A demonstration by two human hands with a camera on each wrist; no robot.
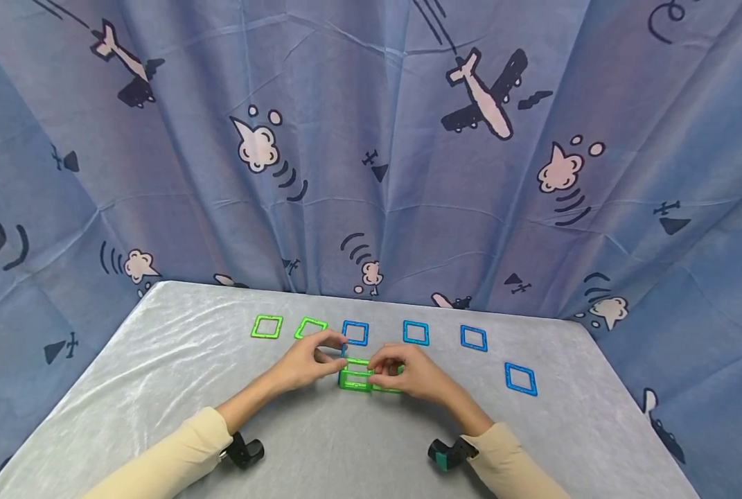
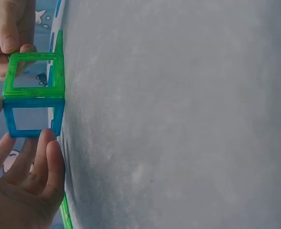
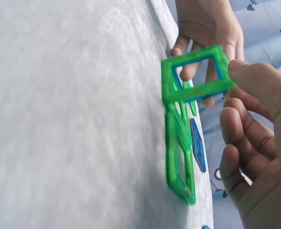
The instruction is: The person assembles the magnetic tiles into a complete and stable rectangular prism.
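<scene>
Square magnetic tiles with hollow middles are joined into a small box shape between the hands. My left hand point(image 1: 305, 360) holds the blue tile point(image 2: 33, 102) on its left side, thumb at the top edge and fingertips along the lower part. Facing me, a green tile point(image 3: 197, 90) stands upright beside the blue one. My right hand point(image 1: 411, 371) pinches its upper right corner, thumb in front; the fingers behind are partly hidden. A second green tile point(image 3: 171, 157) lies flat on the table, against the foot of the upright one.
Along the back of the grey cloth-covered table point(image 1: 271, 450) lie two loose green tiles, the left one point(image 1: 254, 327) and another point(image 1: 312, 319) partly behind my left hand. Several blue tiles, including one point(image 1: 416, 323) at mid-back and one point(image 1: 521, 366) at right, lie apart. A patterned curtain point(image 1: 371, 222) hangs behind.
</scene>
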